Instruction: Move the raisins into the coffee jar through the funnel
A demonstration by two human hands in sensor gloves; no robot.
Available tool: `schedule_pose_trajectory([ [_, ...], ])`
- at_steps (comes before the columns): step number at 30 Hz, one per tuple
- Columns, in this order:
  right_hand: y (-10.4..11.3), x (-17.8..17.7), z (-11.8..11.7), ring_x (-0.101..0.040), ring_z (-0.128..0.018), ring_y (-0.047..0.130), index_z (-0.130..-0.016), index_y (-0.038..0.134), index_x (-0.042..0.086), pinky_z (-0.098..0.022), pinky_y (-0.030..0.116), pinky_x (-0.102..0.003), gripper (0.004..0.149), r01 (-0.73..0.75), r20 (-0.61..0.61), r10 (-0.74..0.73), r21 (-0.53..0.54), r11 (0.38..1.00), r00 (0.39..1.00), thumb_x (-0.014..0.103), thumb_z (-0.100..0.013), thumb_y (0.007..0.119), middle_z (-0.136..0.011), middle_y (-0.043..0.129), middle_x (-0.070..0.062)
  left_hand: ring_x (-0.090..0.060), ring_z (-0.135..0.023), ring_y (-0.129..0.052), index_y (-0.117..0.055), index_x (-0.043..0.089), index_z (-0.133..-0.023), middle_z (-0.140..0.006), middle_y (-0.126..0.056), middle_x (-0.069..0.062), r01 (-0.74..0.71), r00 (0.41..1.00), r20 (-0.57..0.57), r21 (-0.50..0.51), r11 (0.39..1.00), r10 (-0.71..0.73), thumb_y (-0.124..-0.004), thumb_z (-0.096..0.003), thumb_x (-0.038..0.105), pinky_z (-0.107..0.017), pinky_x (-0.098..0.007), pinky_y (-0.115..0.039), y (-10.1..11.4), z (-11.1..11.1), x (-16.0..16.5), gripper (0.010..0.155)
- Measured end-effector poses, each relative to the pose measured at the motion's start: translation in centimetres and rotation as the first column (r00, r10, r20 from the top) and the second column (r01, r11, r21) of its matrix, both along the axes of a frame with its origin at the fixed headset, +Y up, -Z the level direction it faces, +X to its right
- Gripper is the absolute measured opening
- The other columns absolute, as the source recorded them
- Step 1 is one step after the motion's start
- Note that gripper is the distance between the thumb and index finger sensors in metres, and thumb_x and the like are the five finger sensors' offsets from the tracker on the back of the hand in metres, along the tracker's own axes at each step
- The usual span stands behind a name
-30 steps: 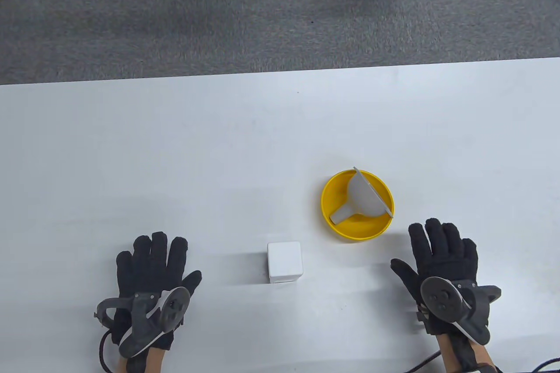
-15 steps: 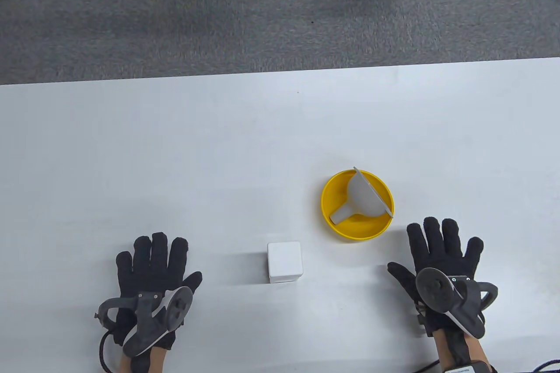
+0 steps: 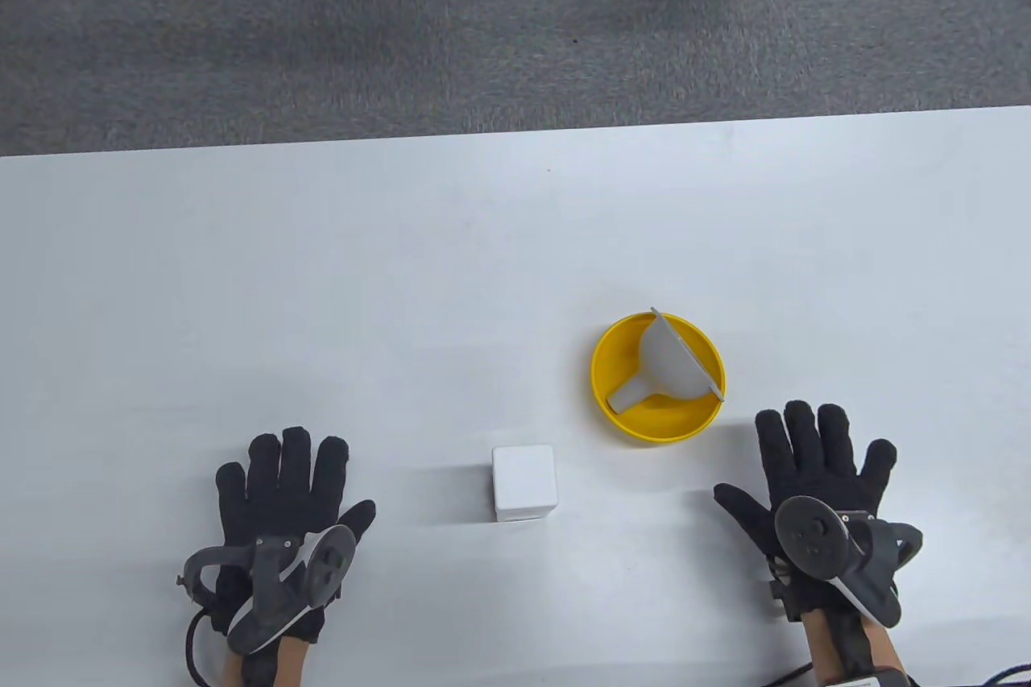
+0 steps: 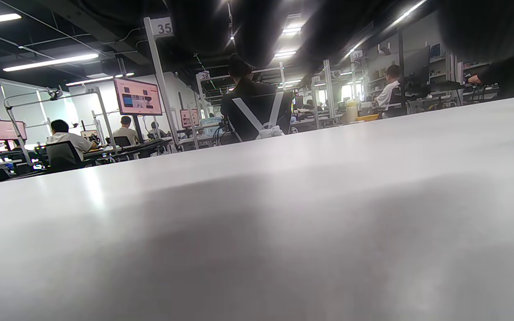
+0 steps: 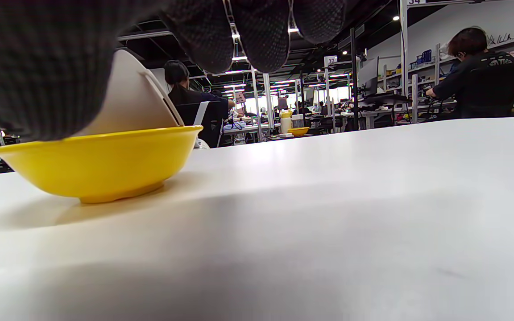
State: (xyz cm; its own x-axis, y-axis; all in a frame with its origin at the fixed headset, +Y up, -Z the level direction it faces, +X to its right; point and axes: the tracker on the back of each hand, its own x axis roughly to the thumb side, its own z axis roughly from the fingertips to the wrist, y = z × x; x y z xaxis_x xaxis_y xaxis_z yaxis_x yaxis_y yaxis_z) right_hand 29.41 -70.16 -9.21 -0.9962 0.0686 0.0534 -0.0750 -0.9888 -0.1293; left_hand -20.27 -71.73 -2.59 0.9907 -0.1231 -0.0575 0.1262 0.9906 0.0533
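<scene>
Your left hand (image 3: 278,490) and your right hand (image 3: 813,469) both lie flat on the table (image 3: 322,276) with fingers spread wide and holding nothing, so reach your right hand to the funnel (image 3: 672,365) just ahead and pick it up by its wide rim (the thin tube is harder to hold). The funnel lies on its side in the yellow bowl (image 3: 636,421), and no raisins show in there. The white box (image 3: 524,482) sits between your hands with its top shut, and I see no coffee jar.
</scene>
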Motion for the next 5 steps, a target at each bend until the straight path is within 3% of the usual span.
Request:
schedule_pose_trajectory([
  [5,-0.03,-0.18,-0.11,-0.038,-0.113,0.045,-0.108,0.057,0.030,-0.072,0.029,-0.078,0.091,0.005,-0.007,-0.005,-0.006,1.000,1.000,0.071,-0.031,0.086,-0.119,0.055,-0.006,-0.042,-0.112,-0.053,-0.052,0.039,-0.110,-0.122,-0.055,-0.005,-0.015,1.000,-0.008,-0.004,1.000,0.015,-0.072,-0.0411,0.075,-0.078,-0.070,-0.045,-0.03,-0.03,-0.28,0.081],
])
